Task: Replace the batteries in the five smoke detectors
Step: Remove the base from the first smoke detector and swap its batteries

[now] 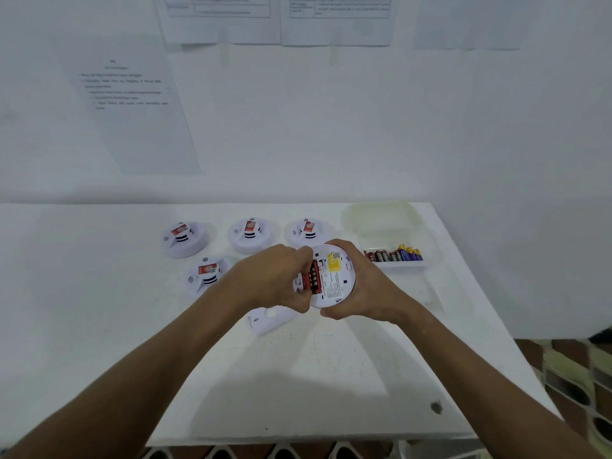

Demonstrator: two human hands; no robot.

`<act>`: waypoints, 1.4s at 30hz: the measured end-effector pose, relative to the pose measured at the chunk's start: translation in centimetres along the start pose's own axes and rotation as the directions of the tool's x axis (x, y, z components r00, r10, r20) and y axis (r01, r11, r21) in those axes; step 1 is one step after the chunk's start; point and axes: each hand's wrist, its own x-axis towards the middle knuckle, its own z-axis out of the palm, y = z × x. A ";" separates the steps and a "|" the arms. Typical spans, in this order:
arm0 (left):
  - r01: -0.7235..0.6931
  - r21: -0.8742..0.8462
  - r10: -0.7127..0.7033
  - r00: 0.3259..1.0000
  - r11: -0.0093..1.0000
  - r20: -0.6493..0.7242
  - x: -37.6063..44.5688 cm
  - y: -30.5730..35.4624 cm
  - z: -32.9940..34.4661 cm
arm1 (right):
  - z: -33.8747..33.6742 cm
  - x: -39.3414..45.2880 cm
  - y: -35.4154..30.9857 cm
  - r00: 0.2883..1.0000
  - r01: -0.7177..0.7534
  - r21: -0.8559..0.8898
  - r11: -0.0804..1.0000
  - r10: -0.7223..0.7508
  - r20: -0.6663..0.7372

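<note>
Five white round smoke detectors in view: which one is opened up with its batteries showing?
The white round smoke detector held in the right hand, turned back-side up with red batteries exposed under the left hand. The other four sit face-up on the white table.

Five smoke detectors: four on the table (99, 293), at (184, 238), (250, 235), (306, 230) and (207, 274), and one held, back up (334, 279). One loose cover (270, 319). One clear tray (402, 264) of batteries (392, 255), too blurred to count exactly. Four paper sheets (132, 111) on the wall. Two hands.
</note>
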 end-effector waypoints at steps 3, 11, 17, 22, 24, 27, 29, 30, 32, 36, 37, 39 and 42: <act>-0.024 0.020 0.025 0.999 1.000 -0.048 0.6 0.7 0.2 | -1.6 0.0 0.3 1.000 0.006 -0.004 1.000 -0.006 0.002; -0.026 0.048 0.029 0.997 0.999 -0.076 3.2 3.8 0.1 | -5.7 -0.2 1.5 1.000 0.010 -0.004 1.000 -0.010 -0.007; -0.094 0.202 0.135 0.971 0.975 -0.198 5.2 5.2 0.9 | -7.8 -0.7 2.7 0.999 -0.021 0.043 0.999 0.022 -0.030; -0.103 -0.074 0.082 0.966 0.992 -0.247 6.5 6.1 1.7 | -10.6 -1.2 3.4 0.998 -0.022 0.102 0.995 0.029 -0.064; -0.125 -0.239 0.062 0.965 0.963 -0.256 7.2 6.8 1.5 | -11.5 -1.5 3.6 0.997 -0.018 0.093 0.996 0.024 -0.070; -0.093 -0.293 -0.001 0.952 0.951 -0.306 8.2 8.0 1.6 | -12.6 -1.9 4.0 0.995 -0.007 0.078 0.997 0.014 -0.098; -0.014 -0.223 -0.062 0.941 0.975 -0.334 8.7 8.9 1.8 | -13.2 -2.2 4.3 0.992 -0.004 0.054 0.999 0.011 -0.124; 0.009 -0.230 -0.089 0.935 0.973 -0.342 8.9 9.4 1.9 | -13.5 -2.3 4.5 0.991 -0.004 0.051 0.999 0.011 -0.135; 0.035 -0.279 -0.133 0.930 0.960 -0.342 9.5 10.3 1.9 | -14.1 -2.7 4.9 0.988 -0.002 0.047 0.999 0.009 -0.155; 0.103 -0.454 -0.301 0.871 0.885 -0.389 10.2 11.4 1.2 | -15.7 -3.7 6.0 0.977 -0.011 0.067 0.998 0.025 -0.213; 0.114 -0.530 -0.348 0.864 0.840 -0.365 10.3 11.3 1.1 | -16.2 -4.1 6.3 0.973 -0.014 0.074 0.997 0.031 -0.227; 0.137 -0.637 -0.384 0.883 0.758 -0.268 10.5 10.8 1.5 | -17.1 -4.8 6.8 0.968 -0.026 0.079 0.997 0.045 -0.248; 0.188 -0.641 -0.346 0.929 0.744 -0.129 10.6 9.7 3.0 | -17.9 -5.6 7.1 0.966 -0.049 0.077 0.996 0.067 -0.251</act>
